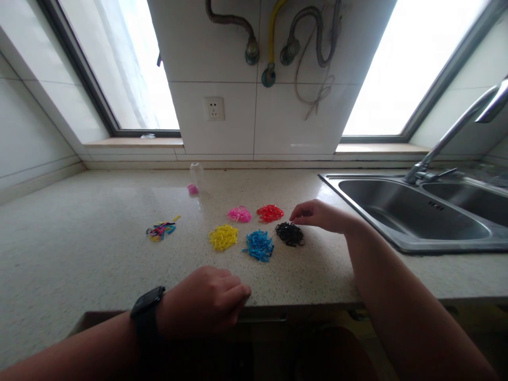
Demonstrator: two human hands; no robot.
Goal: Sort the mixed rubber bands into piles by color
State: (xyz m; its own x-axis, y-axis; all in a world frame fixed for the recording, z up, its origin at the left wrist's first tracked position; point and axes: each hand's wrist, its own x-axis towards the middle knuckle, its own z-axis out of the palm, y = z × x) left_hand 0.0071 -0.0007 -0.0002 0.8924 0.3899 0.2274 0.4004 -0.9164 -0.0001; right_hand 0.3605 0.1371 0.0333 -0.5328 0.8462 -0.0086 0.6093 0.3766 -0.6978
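Observation:
Small rubber bands lie on the counter in heaps sorted by colour: pink (239,214), red (270,213), yellow (223,237), blue (259,245) and black (289,234). My right hand (317,216) is at the black heap's upper edge, its fingers pinched together and pointing left; anything between the fingertips is too small to make out. By the counter's front edge, my left hand (208,299) is curled into a loose fist below the yellow and blue heaps. The inside of that fist is hidden. A dark watch (147,300) is on the left wrist.
A mixed-colour heap of bands (161,230) lies farther left. Behind it stand a clear plastic bottle (196,175) and a small pink item (192,189). To the right is a steel sink (397,244) with a tap (448,142). A tiled wall (222,140) closes off the back.

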